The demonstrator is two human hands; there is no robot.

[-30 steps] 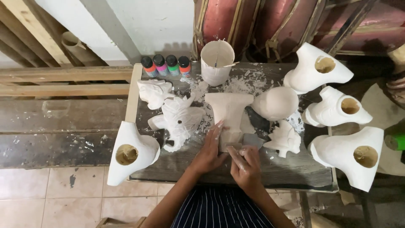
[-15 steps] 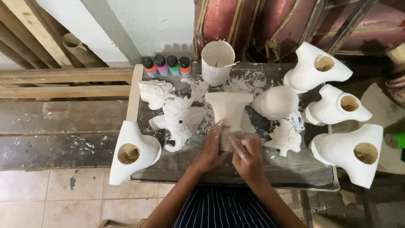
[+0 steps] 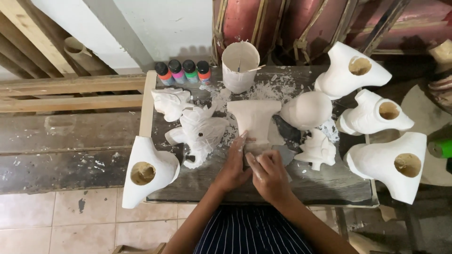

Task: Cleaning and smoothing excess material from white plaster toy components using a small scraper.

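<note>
A white plaster cast point(image 3: 254, 118), wide at the top and narrowing toward me, lies in the middle of the dark work table point(image 3: 329, 183). My left hand point(image 3: 234, 162) rests flat against its lower left side, fingers together and dusted white. My right hand point(image 3: 267, 171) is curled over the cast's near end, gripping something small that I cannot make out. White chips and dust lie scattered around the cast.
A white elephant-like figure point(image 3: 200, 134) stands left of the cast, a round piece point(image 3: 306, 109) and small figure point(image 3: 318, 149) right. Hollow white casts point(image 3: 147, 170) point(image 3: 393, 162) sit at both table edges. Several paint bottles point(image 3: 183, 71) and a white cup point(image 3: 240, 66) stand at the back.
My right hand has shifted slightly along the near end of the cast. The left hand stays pressed on it. Nothing else has moved.
</note>
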